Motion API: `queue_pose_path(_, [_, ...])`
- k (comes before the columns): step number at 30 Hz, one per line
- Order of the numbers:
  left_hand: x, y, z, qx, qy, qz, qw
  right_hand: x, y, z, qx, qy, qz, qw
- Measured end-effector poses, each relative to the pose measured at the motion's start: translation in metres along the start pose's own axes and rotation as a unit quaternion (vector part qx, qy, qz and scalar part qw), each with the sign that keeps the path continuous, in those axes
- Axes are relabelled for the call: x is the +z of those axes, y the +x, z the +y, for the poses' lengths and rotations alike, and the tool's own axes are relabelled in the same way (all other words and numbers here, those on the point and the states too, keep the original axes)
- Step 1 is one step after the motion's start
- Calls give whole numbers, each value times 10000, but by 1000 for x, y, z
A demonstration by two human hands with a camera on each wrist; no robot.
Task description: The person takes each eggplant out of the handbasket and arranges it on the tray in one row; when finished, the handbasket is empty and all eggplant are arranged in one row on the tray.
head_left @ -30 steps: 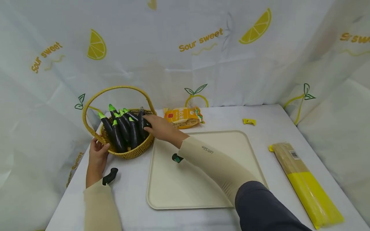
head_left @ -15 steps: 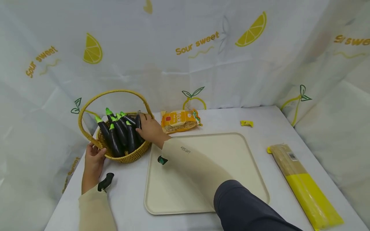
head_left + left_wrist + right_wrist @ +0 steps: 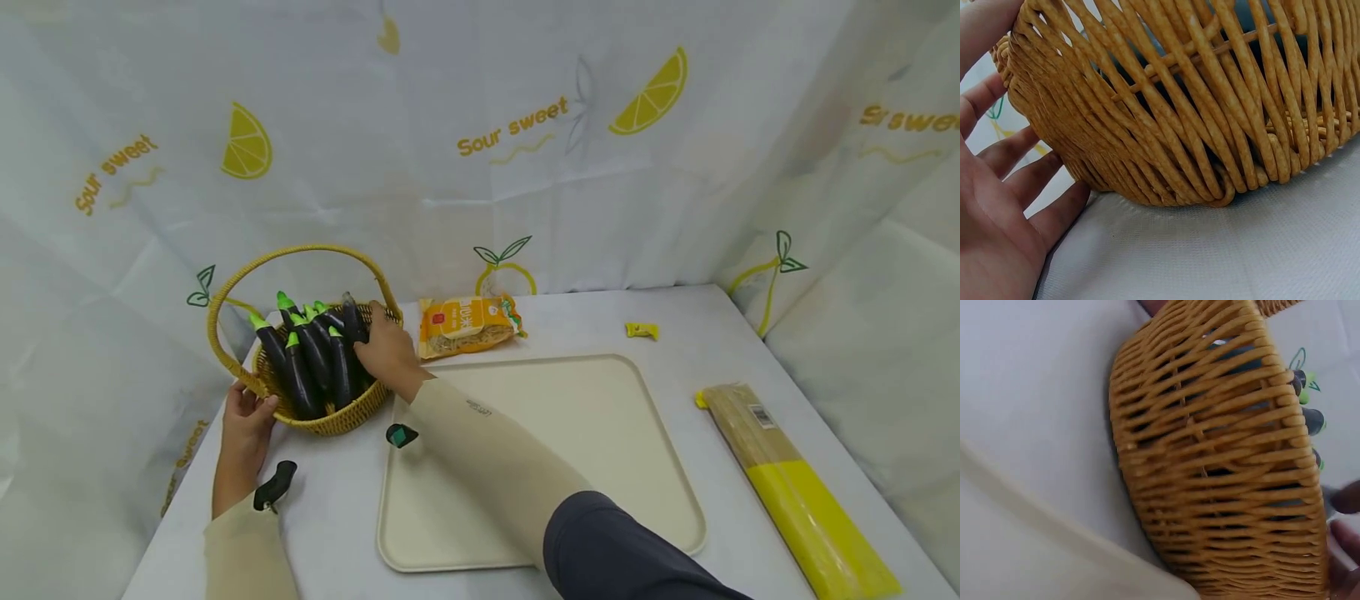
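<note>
The wicker basket [image 3: 330, 425], at the beige tray's [image 3: 600, 467] ten o'clock, may tip if the right hand [image 3: 390, 350] drags the dark-tipped eggplant [image 3: 353, 318] it grips, at the basket's two o'clock, against the rim [image 3: 1300, 437], and the left hand [image 3: 246, 429], pinching the basket's side, is too loose. A citrus-printed curtain [image 3: 360, 158] hangs behind the white-covered table [image 3: 337, 517]; a yellow packet [image 3: 798, 492] lies at three o'clock, an orange food bag [image 3: 471, 327] at eleven.

A round, golden wicker basket [image 3: 336, 423] sits left of centre, holding glossy dark eggplants [image 3: 318, 357], mostly green-tipped, leaning together.
</note>
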State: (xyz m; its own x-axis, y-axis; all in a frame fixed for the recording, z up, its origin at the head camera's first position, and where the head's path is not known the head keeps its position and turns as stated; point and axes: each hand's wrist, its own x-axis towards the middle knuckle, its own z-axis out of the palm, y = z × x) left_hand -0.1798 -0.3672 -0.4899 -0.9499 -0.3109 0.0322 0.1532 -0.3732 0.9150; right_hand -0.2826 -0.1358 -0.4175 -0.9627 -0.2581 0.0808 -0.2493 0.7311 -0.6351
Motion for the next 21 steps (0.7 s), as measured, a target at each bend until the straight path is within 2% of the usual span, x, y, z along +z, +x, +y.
queue_pose_path(2, [0,-1,-1,-10,49,-23,10000,-2,-2,1,12,-113,-66,9999])
queue_pose_path(6, [1,-6,-3,-116,207,-46,9997,3,-7,1,53,-1108,-479,9927])
queue_pose_path(8, [1,-9,-4,-186,269,-43,9995,7,-10,2,94,-1303,-568,9898])
queue_pose_path(12, [0,-11,-4,-180,264,48,9995,4,-13,2,65,-569,-248,9980])
queue_pose_path(15, [-1,-9,-2,-140,150,42,9998,-11,-15,0,-62,265,-14,9996])
queue_pose_path(18, [0,-4,0,-69,-4,-44,10000,-29,-17,0,-120,1076,53,9941])
queue_pose_path(21, [1,0,-1,-16,-108,-35,9999,-46,-22,4,-95,1934,35,9811])
